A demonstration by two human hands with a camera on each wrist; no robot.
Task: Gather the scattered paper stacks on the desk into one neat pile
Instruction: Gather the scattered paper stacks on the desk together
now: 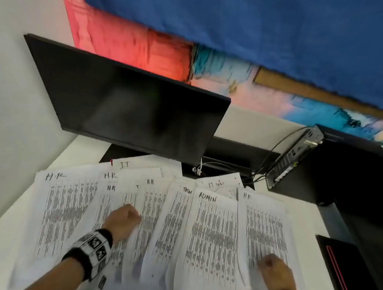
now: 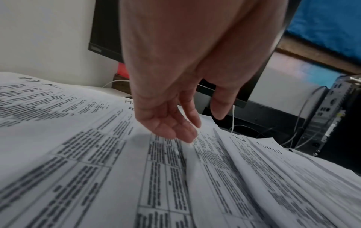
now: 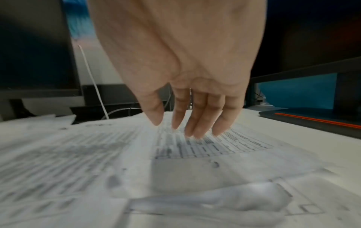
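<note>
Dark monitor [image 1: 130, 104] at desk rear — small computer [image 1: 294, 157] with cables [image 1: 272, 153] to right; blue cloth [image 1: 258, 33] above.

This place is an office: a white desk [image 1: 1, 241] carries a dark monitor [image 1: 130, 106], a small computer [image 1: 294, 157] with cables, and printed sheets [image 1: 212, 234] marked "HR", "IT" and "ADMIN".

Papers [image 1: 212, 234] fanned across desk [image 1: 1, 241] — monitor [image 1: 130, 104] behind.
</note>
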